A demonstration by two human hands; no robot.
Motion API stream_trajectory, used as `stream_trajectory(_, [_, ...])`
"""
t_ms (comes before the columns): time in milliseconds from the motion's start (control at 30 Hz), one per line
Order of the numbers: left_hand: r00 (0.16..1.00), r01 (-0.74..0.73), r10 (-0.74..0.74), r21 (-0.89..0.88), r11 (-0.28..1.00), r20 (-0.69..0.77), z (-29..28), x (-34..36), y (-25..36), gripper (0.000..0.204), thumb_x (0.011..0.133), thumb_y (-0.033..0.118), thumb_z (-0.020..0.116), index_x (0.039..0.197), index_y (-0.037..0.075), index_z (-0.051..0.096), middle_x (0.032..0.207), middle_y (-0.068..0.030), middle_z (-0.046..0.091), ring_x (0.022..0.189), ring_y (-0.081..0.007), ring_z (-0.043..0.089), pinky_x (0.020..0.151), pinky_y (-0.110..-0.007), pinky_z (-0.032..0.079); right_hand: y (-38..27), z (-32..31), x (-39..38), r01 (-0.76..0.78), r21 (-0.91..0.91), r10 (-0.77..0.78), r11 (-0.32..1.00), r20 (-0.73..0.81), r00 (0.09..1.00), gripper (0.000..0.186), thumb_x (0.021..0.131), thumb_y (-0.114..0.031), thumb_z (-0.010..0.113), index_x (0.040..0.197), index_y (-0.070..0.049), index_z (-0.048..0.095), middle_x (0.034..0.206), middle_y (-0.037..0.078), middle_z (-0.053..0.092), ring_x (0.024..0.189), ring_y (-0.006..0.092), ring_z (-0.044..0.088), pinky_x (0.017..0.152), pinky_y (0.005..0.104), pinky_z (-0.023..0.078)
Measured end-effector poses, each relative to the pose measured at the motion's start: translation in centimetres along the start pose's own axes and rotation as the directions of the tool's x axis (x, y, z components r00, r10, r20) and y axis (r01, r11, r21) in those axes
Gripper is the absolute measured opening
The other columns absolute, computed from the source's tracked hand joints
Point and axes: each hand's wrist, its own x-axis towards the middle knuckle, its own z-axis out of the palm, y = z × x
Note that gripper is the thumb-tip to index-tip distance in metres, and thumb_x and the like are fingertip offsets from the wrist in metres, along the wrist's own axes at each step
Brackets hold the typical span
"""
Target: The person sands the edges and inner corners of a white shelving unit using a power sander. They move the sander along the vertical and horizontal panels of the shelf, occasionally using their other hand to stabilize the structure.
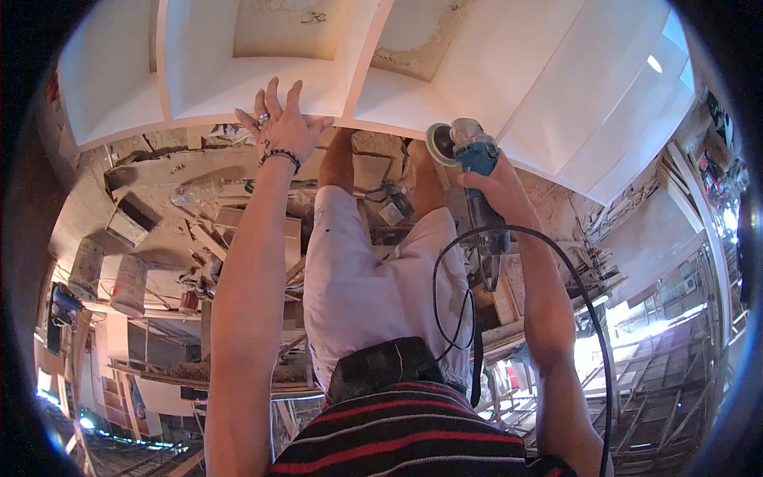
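A pale, whitish panelled cabinet (pixel 469 79) with upright dividers and recessed compartments stretches across the top of the view. My left hand (pixel 282 127), fingers spread, rests on its front edge left of a divider; a ring and a dark beaded bracelet show on it. In my right hand (pixel 501 187) is a blue-and-grey angle grinder (pixel 480 159). Its round, pale-green-edged disc (pixel 441 145) is close to the cabinet's front edge; whether it touches or spins I cannot tell. From the grinder's rear a black cord (pixel 556 254) loops over my right forearm.
Wood offcuts and scraps (pixel 211 238) litter the floor around my legs. Two dirty buckets (pixel 129 285) stand at the left, near an open box (pixel 129 222). A clear plastic bottle (pixel 197 191) lies below the cabinet. Long boards (pixel 683 187) lean at the right.
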Motion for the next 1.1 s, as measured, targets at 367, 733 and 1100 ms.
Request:
stream_trajectory(367, [1.0,0.013,-0.012,0.039,0.999,-0.021,0.9,0.3,-0.5,0.09,0.083,0.068,0.073,0.159,0.034,0.039,0.172,-0.0053,0.013,0.158,-0.0351,0.013,0.119,-0.075,-0.009,-4.3,5.0,1.6,0.002,-0.155,0.001,0.988,0.024,1.0,0.078,0.07,-0.031,0.084,0.13,0.008,0.051,0.121,0.027,0.065,0.117,0.0382,0.065,0.102,0.0434,0.049])
stream_trajectory(733, [1.0,-0.004,0.005,0.033,0.999,-0.027,1.0,0.3,-0.5,0.093,0.081,0.069,0.074,0.159,0.033,0.037,0.172,-0.0056,0.013,0.157,-0.0356,0.014,0.119,-0.077,-0.008,-7.3,6.9,1.9,0.052,-0.132,-0.043,0.99,0.069,0.997,0.076,0.07,-0.027,0.085,0.129,0.007,0.051,0.12,0.025,0.065,0.117,0.0372,0.064,0.103,0.0433,0.049])
stream_trajectory(1100, [0.998,-0.008,0.009,0.018,1.0,-0.055,1.1,0.3,-0.5,0.094,0.078,0.068,0.076,0.158,0.032,0.04,0.171,-0.0053,0.015,0.158,-0.0348,0.014,0.119,-0.076,-0.009,-7.5,7.1,1.8,0.061,-0.147,-0.047,0.987,0.095,0.994,0.077,0.072,-0.027,0.085,0.132,0.006,0.05,0.123,0.025,0.065,0.119,0.0374,0.064,0.103,0.0435,0.049])
